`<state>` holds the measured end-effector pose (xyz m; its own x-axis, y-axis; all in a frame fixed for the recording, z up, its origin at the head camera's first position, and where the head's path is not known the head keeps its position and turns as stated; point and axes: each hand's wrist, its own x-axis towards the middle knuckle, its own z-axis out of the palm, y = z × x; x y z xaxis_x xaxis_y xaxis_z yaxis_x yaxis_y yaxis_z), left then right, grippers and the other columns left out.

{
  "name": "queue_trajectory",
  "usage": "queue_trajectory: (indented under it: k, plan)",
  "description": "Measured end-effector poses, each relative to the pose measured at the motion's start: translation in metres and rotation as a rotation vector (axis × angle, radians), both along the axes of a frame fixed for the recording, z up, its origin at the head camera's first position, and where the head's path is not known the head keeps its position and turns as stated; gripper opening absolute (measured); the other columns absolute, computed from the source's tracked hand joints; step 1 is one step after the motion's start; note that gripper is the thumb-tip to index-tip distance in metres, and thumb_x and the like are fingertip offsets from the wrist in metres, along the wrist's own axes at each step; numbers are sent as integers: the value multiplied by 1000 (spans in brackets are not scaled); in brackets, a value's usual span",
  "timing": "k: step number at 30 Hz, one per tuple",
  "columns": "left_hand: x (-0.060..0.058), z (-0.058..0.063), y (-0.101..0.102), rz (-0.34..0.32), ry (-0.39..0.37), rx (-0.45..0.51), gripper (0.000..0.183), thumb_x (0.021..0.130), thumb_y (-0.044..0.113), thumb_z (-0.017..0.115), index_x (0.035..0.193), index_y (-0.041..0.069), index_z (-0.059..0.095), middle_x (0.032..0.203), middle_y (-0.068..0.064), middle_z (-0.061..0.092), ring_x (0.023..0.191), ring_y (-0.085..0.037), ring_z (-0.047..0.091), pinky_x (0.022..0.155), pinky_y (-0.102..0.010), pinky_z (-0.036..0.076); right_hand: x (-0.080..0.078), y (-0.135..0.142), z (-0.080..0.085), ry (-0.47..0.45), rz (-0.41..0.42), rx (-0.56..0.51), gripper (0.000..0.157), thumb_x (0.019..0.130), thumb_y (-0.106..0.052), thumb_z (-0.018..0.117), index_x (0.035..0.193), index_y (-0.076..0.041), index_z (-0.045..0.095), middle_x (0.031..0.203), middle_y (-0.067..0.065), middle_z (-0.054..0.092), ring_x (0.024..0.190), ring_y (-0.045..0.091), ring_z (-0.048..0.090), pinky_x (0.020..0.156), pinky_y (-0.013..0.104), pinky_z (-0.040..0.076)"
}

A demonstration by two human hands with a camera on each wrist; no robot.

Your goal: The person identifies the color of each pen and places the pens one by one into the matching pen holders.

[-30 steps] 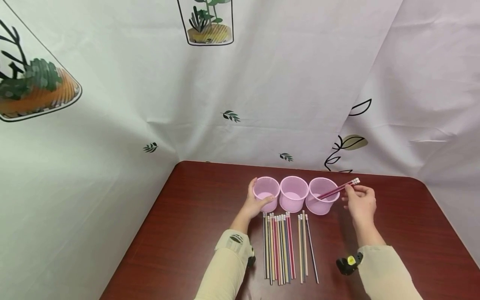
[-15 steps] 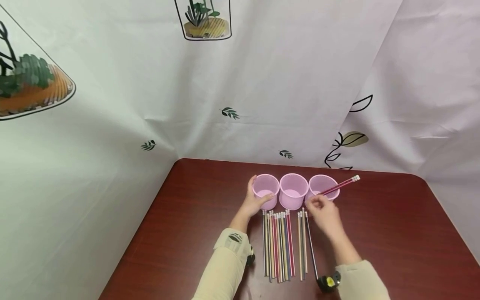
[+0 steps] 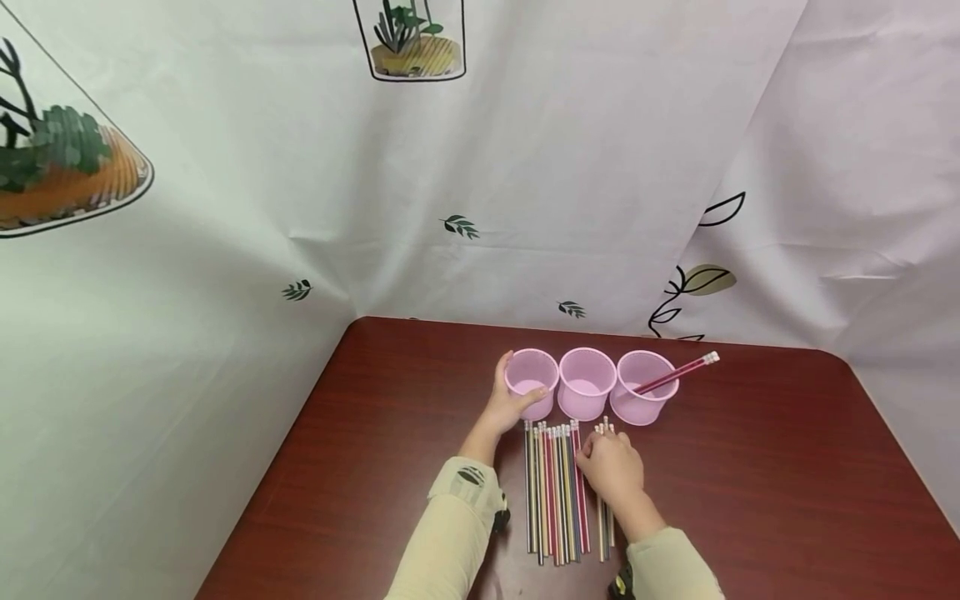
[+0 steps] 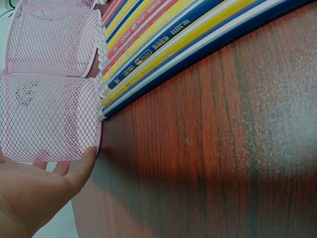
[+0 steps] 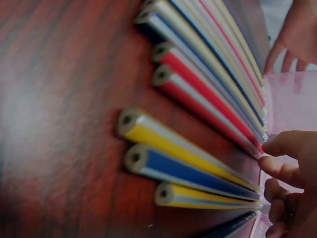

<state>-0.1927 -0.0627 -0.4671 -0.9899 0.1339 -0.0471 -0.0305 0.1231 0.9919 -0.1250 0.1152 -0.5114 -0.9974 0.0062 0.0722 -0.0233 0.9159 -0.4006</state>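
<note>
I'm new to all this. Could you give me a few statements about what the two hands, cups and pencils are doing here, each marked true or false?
1. Three pink mesh cups stand in a row. True.
2. The left hand is holding the middle cup. False: it holds the leftmost cup.
3. Red pencils lean in the rightmost cup. True.
4. The right hand is inside a cup. False: it is over the laid-out pencils.
5. The laid-out pencils' near ends are sharpened to points. False: the right wrist view shows flat, unsharpened ends.
</note>
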Motion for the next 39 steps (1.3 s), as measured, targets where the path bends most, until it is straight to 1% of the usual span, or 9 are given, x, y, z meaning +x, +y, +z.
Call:
queue_trajectory:
  k: [6,10,13,20,27,39]
  plan:
    - [0,1,-1,-9,2,-2,90,77,7,72,146,7,13,144,-30,21,127,-48,28,102,-57,25,0,-1,-6,32,26,52,23,75,-22,66,58,-16,51,65,2,52,66,25,45,54,39,41]
    - [-1,0,-1,-15,10,-1,90,77,6,72,146,6,13,144,-29,21,126,-48,29,102,-57,26,-1,-1,-7,21,24,78,27,75,-24,65,56,-15,49,64,4,51,67,26,45,55,41,42]
    - [-1,-1,-1,-17,7,2,91,77,6,72,146,6,13,144,-29,21,127,-47,29,102,-57,26,-2,-1,-7,6,23,93,27,75,-26,65,56,-14,50,65,6,53,68,27,46,56,42,43]
    - [-1,0,-1,-12,2,-9,90,77,6,72,146,7,14,144,-30,21,127,-48,28,102,-57,25,-3,-2,-5,-11,15,113,25,75,-29,65,62,-8,58,71,11,57,71,30,47,58,44,44]
    - [0,0,-1,-4,10,-8,90,77,5,72,146,7,14,143,-30,22,126,-48,28,102,-57,25,-1,-3,-5,-24,11,140,31,75,-31,68,74,0,65,76,15,59,74,31,48,60,45,44]
    - [-1,-3,-1,-11,12,8,90,77,6,72,146,7,13,143,-30,24,126,-47,29,102,-57,25,-1,-2,-3,-23,6,106,29,73,-30,68,64,-4,62,70,12,58,70,30,47,57,45,44]
